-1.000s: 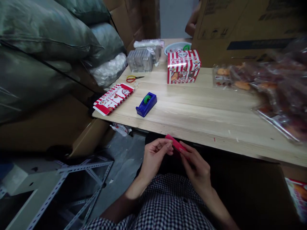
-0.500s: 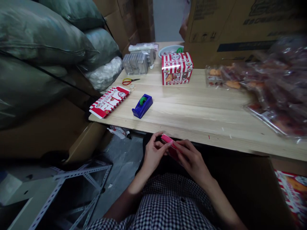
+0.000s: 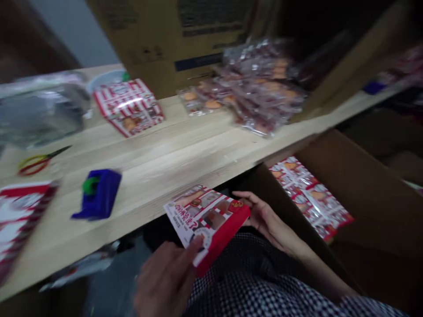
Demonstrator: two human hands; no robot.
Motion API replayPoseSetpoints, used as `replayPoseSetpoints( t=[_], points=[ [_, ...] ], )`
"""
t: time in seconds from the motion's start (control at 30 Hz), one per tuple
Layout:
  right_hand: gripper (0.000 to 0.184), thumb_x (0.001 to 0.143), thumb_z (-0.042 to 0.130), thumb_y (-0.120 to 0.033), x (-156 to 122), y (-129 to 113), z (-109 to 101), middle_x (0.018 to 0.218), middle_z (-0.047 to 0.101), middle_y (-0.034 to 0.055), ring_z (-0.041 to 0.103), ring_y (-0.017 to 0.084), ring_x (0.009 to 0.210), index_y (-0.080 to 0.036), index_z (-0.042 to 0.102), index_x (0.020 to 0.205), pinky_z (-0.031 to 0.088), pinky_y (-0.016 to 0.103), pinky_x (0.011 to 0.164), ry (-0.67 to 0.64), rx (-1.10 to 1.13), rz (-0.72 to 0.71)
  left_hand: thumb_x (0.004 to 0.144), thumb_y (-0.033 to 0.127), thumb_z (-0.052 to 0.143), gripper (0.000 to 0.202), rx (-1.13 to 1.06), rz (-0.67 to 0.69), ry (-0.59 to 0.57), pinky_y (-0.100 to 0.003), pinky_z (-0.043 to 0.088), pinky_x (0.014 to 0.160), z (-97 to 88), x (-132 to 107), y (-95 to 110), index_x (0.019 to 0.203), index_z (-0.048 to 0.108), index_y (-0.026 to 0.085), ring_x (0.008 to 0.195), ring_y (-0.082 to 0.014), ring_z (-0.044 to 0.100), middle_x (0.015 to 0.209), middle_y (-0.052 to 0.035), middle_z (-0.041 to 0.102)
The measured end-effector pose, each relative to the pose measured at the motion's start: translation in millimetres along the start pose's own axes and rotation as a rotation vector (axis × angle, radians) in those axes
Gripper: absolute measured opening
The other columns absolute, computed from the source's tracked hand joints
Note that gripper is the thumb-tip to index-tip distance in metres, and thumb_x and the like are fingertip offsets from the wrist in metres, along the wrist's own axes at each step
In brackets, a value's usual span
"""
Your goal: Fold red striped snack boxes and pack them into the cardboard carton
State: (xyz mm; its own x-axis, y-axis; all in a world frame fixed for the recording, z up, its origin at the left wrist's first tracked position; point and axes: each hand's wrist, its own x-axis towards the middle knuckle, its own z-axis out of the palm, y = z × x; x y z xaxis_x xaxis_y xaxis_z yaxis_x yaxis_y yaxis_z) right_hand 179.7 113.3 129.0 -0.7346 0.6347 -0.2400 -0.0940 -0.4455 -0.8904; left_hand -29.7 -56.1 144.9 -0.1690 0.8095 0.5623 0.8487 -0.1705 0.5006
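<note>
My left hand [image 3: 168, 277], blurred, grips the near end of a red-and-white printed cardboard box [image 3: 211, 213], with a finger or thumb on its printed face. The box is tilted over my lap in front of the table edge, its plain red side toward me. My right hand [image 3: 264, 220] is at the box's right end, its fingers apart and stretched out; whether it touches the box I cannot tell. On the table beyond, a blue tape dispenser [image 3: 104, 193] with a green roll stands left of the box.
Scissors [image 3: 42, 160], a flat printed carton [image 3: 23, 211] and a standing printed box [image 3: 128, 108] are on the table [image 3: 185, 149]. Clear-wrapped food packs [image 3: 261, 92] are heaped at the back. An open cardboard carton [image 3: 373, 207] holding printed boxes [image 3: 310, 193] stands to my right.
The view has swung right, showing the open carton. The held box has turned its printed face up. My right hand's fingers have spread from their earlier grip on it.
</note>
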Motion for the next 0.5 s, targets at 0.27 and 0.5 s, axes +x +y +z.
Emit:
replayPoseSetpoints(
  t=[0.27,0.5],
  points=[
    [0.047,0.083,0.075,-0.037,-64,-48,-77,0.118,0.073,0.0049,0.074,0.023,0.096,-0.029,0.058,0.127,0.063,0.039,0.081,0.582,-0.053,-0.107,0.090,0.009,0.061,0.057,-0.166,0.391,-0.173,-0.032,0.057,0.082,82.1,36,27,0.145,0.050,0.020,0.095,-0.0201,0.070,0.113,-0.0099,0.074],
    [0.028,0.080,0.071,-0.020,-174,-74,-244,0.102,0.076,0.0038,0.071,0.011,0.077,-0.018,0.070,0.108,0.052,0.028,0.074,1.166,-0.109,-0.283,0.092,0.029,0.064,0.055,0.079,-0.204,-0.022,-0.034,0.056,0.077,75.3,42,3,0.146,0.050,0.027,0.087,-0.0211,0.071,0.111,-0.0064,0.074]
  ],
)
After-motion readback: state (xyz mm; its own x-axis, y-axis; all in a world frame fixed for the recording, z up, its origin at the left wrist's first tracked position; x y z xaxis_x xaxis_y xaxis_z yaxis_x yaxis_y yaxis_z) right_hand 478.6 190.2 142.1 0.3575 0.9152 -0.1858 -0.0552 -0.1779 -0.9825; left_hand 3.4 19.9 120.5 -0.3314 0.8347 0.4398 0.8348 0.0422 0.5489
